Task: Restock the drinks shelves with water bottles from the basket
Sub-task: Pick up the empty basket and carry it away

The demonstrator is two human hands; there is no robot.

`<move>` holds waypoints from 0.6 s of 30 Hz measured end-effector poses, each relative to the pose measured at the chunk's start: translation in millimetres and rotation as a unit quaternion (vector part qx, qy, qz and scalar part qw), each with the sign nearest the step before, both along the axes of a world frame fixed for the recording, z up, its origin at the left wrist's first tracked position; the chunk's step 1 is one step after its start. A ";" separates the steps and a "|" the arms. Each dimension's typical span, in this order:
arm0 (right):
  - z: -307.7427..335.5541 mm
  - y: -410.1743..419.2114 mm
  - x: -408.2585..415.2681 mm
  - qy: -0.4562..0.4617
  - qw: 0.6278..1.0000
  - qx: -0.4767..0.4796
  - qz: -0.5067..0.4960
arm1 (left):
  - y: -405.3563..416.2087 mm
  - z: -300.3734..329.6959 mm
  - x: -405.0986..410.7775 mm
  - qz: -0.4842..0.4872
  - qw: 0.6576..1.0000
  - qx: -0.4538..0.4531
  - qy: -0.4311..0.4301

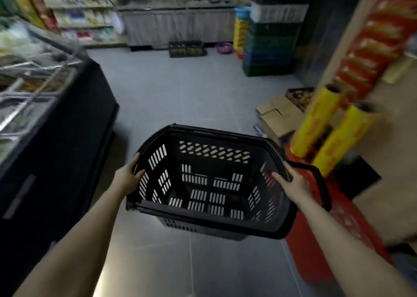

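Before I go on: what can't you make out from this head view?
- Shelf goods, head view: motion blur, labels unreadable.
- Freezer contents: blurred, cut by left edge.
- Red stack: partly behind black basket and right hand.
- Left hand fingertips: hidden by the rim.
- Water bottles: none visible.

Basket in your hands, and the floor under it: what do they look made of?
Basket: looks like moulded black plastic with a matte finish, its walls and bottom pierced by regular slots; both hands, left hand and right hand, grip its rim. Floor: probably smooth grey tile, judging by thin straight joint lines and a soft sheen.
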State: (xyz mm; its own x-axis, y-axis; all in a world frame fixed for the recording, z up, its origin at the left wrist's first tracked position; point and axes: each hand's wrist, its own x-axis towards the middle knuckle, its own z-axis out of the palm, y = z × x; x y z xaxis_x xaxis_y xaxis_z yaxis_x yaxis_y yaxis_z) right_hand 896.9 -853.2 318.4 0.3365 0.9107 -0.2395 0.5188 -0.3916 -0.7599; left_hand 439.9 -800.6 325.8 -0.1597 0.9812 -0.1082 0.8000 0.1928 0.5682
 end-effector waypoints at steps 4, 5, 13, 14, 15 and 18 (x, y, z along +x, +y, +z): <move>28.6 117.3 -63.6 0.002 0.999 0.034 0.038 | 80.6 29.0 -63.1 0.047 0.998 0.033 -0.029; 34.6 145.0 -77.7 0.009 0.998 0.046 0.043 | 100.7 35.2 -76.2 0.057 0.997 0.040 -0.037; 46.8 362.5 -143.6 -0.014 0.994 0.076 0.072 | 284.2 45.3 -138.9 0.096 0.991 0.072 -0.060; 48.0 393.2 -149.1 -0.020 0.994 0.080 0.076 | 310.9 44.6 -143.6 0.100 0.990 0.072 -0.065; 50.6 427.0 -154.6 -0.023 0.993 0.083 0.082 | 338.7 44.8 -148.1 0.104 0.990 0.069 -0.069; 59.1 529.0 -169.8 -0.025 0.993 0.066 0.099 | 422.9 47.2 -162.5 0.124 0.987 0.060 -0.083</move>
State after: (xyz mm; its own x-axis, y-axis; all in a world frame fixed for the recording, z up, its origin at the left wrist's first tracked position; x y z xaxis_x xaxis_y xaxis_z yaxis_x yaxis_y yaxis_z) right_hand 727.1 -324.1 377.5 0.1553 0.9827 -0.1010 0.6141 -0.1761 -0.7694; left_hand 277.4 -377.7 372.9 -0.3858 0.9218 -0.0383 0.6312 0.2940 0.7177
